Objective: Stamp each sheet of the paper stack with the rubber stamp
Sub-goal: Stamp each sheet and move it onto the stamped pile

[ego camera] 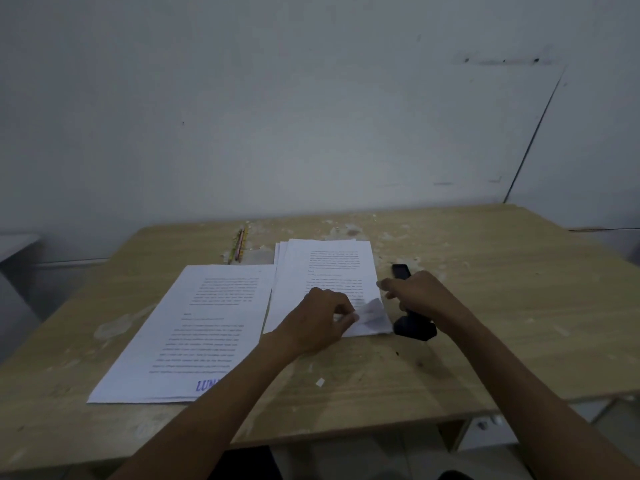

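Head view: the paper stack [325, 282] lies at the table's [485, 306] centre, toward the far edge. The left hand [318, 317] pinches the top sheet's lifted near-right corner. The right hand [415, 292] hovers with fingers loosely curled, holding nothing, above the black rubber stamp [414, 327], just right of the stack. A stamped sheet [194, 334] lies left; pencils [239, 244] near the far edge

On a wooden table [485, 306], two lots of printed paper are laid side by side. The near right corner of the right stack [332, 271] is pinched and lifted by the left hand [318, 318]. The right hand [415, 292] is held just beside that stack, over a black stamp [414, 329]. The left sheets [194, 334] are marked with a purple stamp print [206, 385]. Pencils [238, 244] are seen at the far edge.
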